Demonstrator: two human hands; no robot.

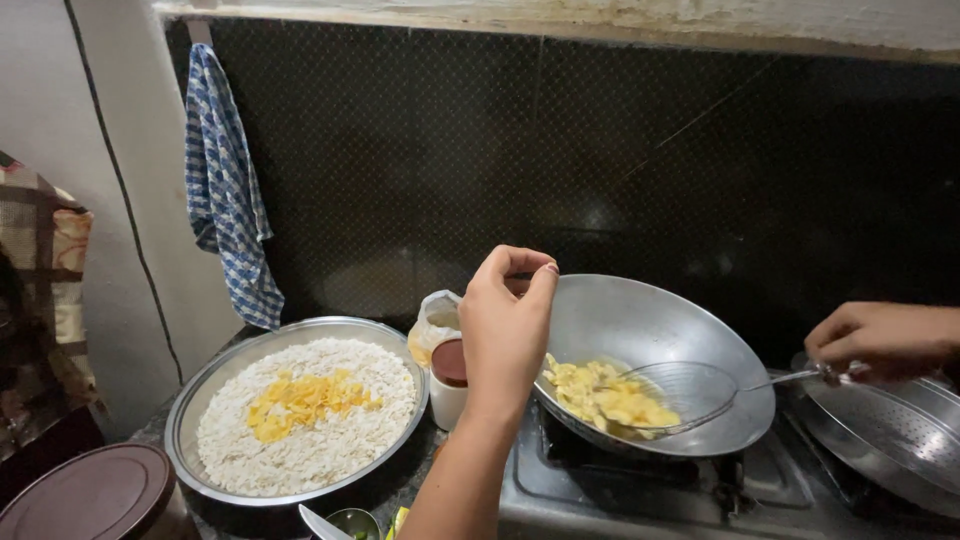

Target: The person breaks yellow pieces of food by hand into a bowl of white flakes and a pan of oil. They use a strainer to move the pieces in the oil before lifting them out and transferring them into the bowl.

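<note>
At centre frame the left hand [505, 330] hovers with fingertips pinched together, holding nothing I can see, just above the rim of the tilted round steel wok [650, 330] on the stove [640, 490]. At the right edge the right hand [880, 340] grips the handle of a wire mesh skimmer [680, 390] resting among yellow fried pieces [605, 395]. Lower left sits a wide steel bowl of white puffed flakes [300, 415]

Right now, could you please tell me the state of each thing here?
Left hand: raised, fingertips pinched.
Right hand: gripping skimmer handle.
Skimmer: resting in wok.
Wok: tilted, yellow pieces inside.
Rice bowl: full, yellow topping.
Cloth: hanging.
</note>
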